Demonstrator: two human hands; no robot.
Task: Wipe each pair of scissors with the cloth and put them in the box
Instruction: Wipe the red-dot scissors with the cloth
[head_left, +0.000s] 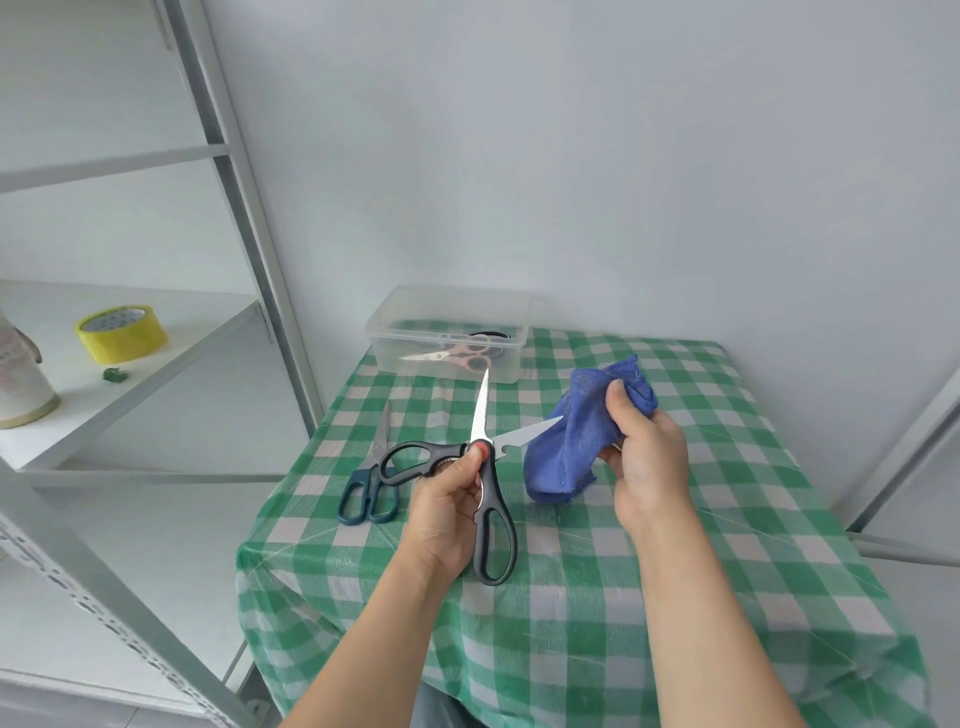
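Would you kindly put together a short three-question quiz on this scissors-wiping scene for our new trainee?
1. True or false: the black-handled steel kitchen scissors gripped by the left hand have their blades spread apart.
2. The blue terry cloth held in the right hand covers which part of those scissors? A) the tip of one blade; B) a handle loop; C) the pivot.
3. Fill in: the dark teal-handled scissors lie on the green-and-white checked tablecloth, to the ___ of the held pair.

Key: 1 true; 2 A; 3 left.
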